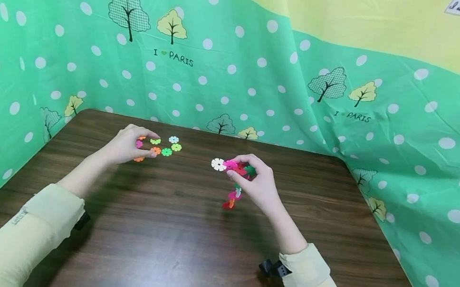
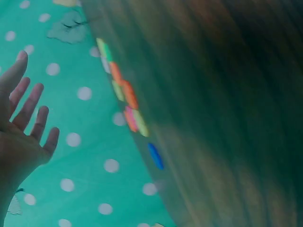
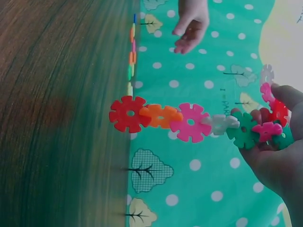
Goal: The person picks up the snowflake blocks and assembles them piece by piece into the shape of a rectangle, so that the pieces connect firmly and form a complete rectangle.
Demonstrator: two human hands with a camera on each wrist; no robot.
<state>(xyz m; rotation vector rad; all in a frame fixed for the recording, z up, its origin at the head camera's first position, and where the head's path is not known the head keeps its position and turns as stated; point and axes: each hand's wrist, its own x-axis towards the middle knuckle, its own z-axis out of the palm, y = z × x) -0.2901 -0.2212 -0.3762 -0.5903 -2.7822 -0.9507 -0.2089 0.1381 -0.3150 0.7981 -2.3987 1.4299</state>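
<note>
My right hand [image 1: 259,181] pinches a chain of linked snowflake discs [image 3: 199,127] between thumb and fingers. Pink, red and green discs sit at the grip, and a white disc [image 1: 215,164] sticks out to the left. The rest of the chain hangs below the hand, with a red disc [image 3: 122,122] at its lower end. My left hand [image 1: 127,144] hovers over the loose discs on the left, thumb and fingers spread apart, nothing between them. The left wrist view shows this hand [image 2: 23,137] with straightened fingers.
Loose discs lie at the far left of the dark wooden table [image 1: 159,230], among them a green disc [image 1: 166,152], a yellow-green disc [image 1: 176,147] and a blue disc [image 2: 155,156]. Behind the table hangs a green dotted cloth [image 1: 227,95].
</note>
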